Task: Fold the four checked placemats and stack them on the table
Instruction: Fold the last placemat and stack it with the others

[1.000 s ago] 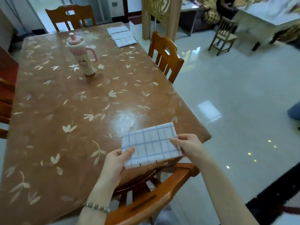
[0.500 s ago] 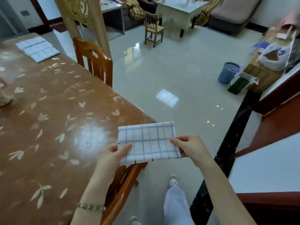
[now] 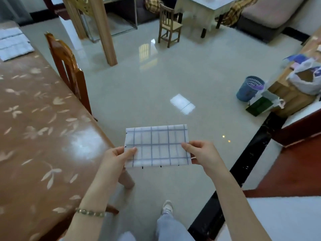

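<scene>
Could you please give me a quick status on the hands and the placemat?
Left hand and right hand pinch the folded placemat by its ends, above the floor beside the table. Other placemats at the far end. Nothing in the way.

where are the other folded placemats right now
In the head view they lie at the far left edge, on the brown table, overlapping in a small pile behind the wooden chair, well away from the placemat held in both hands.

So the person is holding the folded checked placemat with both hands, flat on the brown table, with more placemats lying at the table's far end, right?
Not quite. The head view shows the folded checked placemat held by the left hand and right hand in the air over the floor, past the brown table edge, not flat on it. The other placemats do lie at the table's far end.
</scene>
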Available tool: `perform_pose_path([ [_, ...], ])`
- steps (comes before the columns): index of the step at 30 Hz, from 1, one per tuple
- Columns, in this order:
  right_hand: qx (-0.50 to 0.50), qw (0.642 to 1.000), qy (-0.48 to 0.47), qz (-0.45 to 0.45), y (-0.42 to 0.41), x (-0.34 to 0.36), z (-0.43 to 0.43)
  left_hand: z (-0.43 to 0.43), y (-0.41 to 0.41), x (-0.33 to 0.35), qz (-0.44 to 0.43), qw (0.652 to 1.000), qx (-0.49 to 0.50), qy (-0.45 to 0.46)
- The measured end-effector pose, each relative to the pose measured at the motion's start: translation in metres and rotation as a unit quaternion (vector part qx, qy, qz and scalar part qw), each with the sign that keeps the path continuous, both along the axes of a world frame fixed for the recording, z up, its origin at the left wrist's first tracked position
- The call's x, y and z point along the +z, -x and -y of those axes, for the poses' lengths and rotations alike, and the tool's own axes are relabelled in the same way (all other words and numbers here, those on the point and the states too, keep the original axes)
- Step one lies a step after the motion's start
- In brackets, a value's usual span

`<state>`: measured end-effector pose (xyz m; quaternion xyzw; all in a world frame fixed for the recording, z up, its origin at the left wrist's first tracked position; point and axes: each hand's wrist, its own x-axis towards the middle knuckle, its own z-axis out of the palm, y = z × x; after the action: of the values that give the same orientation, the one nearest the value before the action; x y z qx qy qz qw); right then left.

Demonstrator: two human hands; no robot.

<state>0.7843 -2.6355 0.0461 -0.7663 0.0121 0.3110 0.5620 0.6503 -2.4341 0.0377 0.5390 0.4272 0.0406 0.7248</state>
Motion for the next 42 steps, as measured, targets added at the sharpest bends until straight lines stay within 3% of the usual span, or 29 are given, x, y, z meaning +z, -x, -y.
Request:
perform_pose_path([
  [8, 0.081, 0.997, -0.002, -0.008, -0.112, -0.008, -0.024, 0.001, -0.080, -0.004, 0.028, 0.997, 0.065, 0.015],
  [16, 0.156, 0.987, -0.007, -0.023, -0.207, -0.019, -0.102, -0.056, -0.151, -0.021, -0.012, 0.994, 0.110, -0.021],
  [29, 0.217, 0.976, 0.018, -0.020, -0.376, -0.015, -0.284, -0.212, -0.311, -0.011, -0.032, 0.981, 0.180, -0.064],
  [42, 0.351, 0.936, 0.019, -0.020, -0.538, -0.034, -0.500, -0.372, -0.451, -0.021, -0.042, 0.945, 0.317, -0.066],
])
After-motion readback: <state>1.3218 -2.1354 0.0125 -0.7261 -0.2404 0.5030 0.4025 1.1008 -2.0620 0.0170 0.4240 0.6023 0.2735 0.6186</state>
